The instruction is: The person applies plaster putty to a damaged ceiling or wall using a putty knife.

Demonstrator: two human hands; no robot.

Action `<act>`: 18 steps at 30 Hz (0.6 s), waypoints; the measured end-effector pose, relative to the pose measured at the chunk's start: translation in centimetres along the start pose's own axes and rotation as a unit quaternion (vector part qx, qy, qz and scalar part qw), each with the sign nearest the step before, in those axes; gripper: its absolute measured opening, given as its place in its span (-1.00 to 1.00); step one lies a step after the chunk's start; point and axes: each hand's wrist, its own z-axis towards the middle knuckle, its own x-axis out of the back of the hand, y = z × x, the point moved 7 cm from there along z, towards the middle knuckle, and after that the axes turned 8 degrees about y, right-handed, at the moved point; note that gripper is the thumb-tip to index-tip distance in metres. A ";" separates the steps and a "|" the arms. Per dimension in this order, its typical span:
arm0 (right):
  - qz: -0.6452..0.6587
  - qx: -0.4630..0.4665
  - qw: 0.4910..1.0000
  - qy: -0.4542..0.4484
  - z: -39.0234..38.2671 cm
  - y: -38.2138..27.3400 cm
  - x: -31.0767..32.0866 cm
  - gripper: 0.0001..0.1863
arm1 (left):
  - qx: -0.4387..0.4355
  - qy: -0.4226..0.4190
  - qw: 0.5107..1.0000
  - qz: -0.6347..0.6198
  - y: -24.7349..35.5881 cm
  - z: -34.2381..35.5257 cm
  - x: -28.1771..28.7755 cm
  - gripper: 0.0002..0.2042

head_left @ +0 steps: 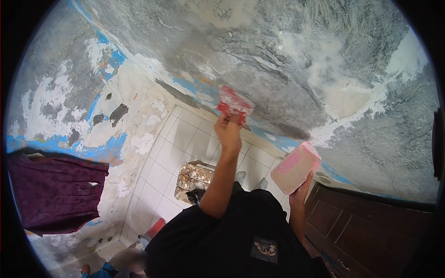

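My left hand [227, 127] grips a red, putty-smeared flat scraper [234, 99] at the patchy grey wall [333, 60]; whether its blade touches the surface I cannot tell. Lower right, my right hand [299, 190] holds a pink rectangular container or board [292, 164] with a pale beige face. The wall around them has white filler patches and strips of peeling blue paint.
Below are white floor tiles [167, 134], a paint-spattered stool or box [187, 173], and a black-and-white cat [194, 197]. A purple curtain [55, 190] hangs left. Dark wooden panelled doors [352, 231] stand right. Another person [106, 268] in blue is at bottom left, near a red object [155, 227].
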 end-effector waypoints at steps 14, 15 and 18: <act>-0.008 -0.037 0.999 -0.039 -3.9 3.7 -4.2 -0.33 | 0.023 -0.035 0.998 0.041 2.8 1.4 2.8 -0.85; -0.005 -0.035 0.999 -0.032 -3.9 4.2 -3.8 -0.33 | 0.035 -0.053 0.995 0.076 2.9 1.0 3.9 -0.83; 0.003 -0.040 0.996 -0.083 -3.9 5.6 -4.5 -0.33 | 0.079 -0.109 0.982 0.132 2.8 -0.1 5.8 -0.81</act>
